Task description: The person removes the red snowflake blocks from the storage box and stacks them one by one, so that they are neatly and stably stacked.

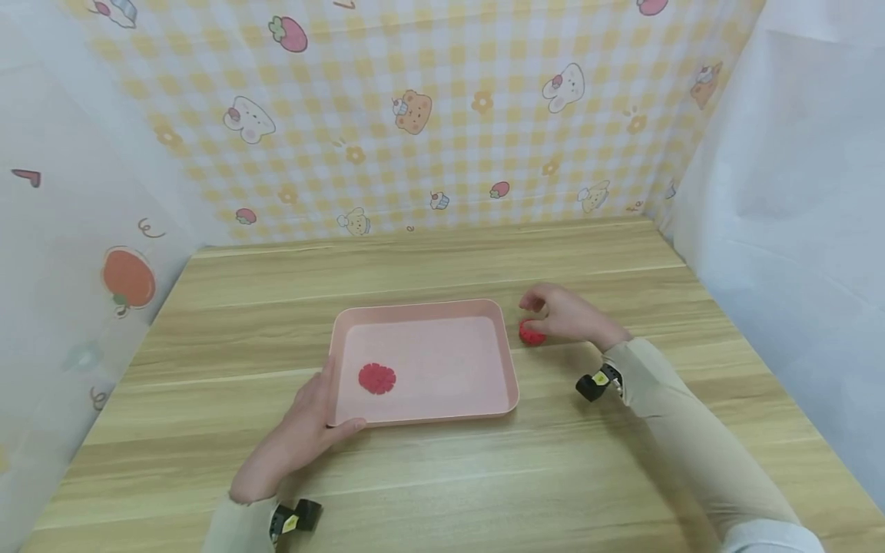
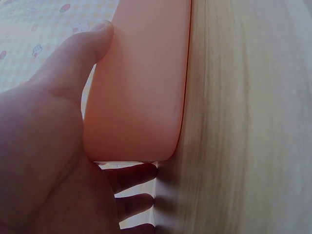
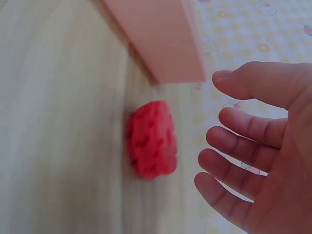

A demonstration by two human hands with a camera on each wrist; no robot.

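A pink rectangular tray [image 1: 442, 361] lies on the table, with a flat, red, notched-edge piece [image 1: 377, 379] inside near its left end. At the tray's front left corner, my left hand [image 1: 300, 422] touches the outside, thumb along the front wall and fingers by the left side. Just right of the tray sits a red lump [image 3: 152, 140] with a grooved surface, on the wood. My right hand [image 1: 570, 313] hovers over this lump; in the right wrist view its fingers [image 3: 239, 146] are loosely bent, apart from the lump and holding nothing.
The wood-grain table [image 1: 442, 484] reaches back to a yellow checked cloth [image 1: 456, 146] with cartoon prints. White sheets hang at the left and right [image 1: 795, 192]. A black camera is strapped to each wrist.
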